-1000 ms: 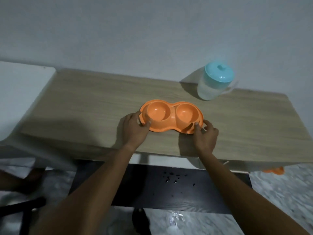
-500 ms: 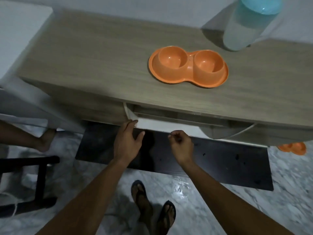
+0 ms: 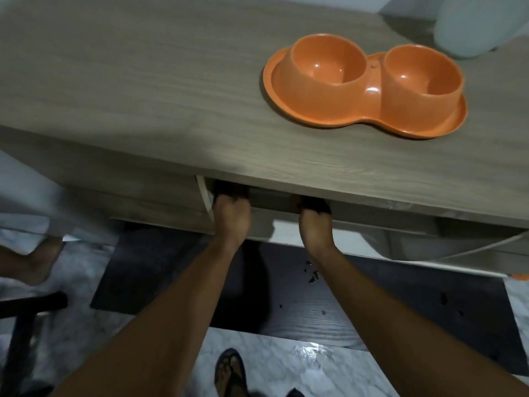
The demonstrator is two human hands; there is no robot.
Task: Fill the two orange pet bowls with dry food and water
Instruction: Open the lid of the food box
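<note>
The orange double pet bowl sits on the wooden table at the upper right; both its left cup and right cup hold nothing. Behind it, cut off by the top edge, stands the pale water jug. Below the tabletop's front edge, my left hand and my right hand hook over the top of the drawer front. Their fingertips are hidden in the dark gap under the tabletop. No dry food container is in sight.
A black mat lies on the marble floor under the table, with several dark kibble bits scattered on it. Another person's foot and a black frame are at the left. My sandalled foot is below.
Both hands left the orange bowl, dropped below the table edge and now reach up into the drawer gap. My head has moved closer and lower, so the bowl appears larger and further right.
</note>
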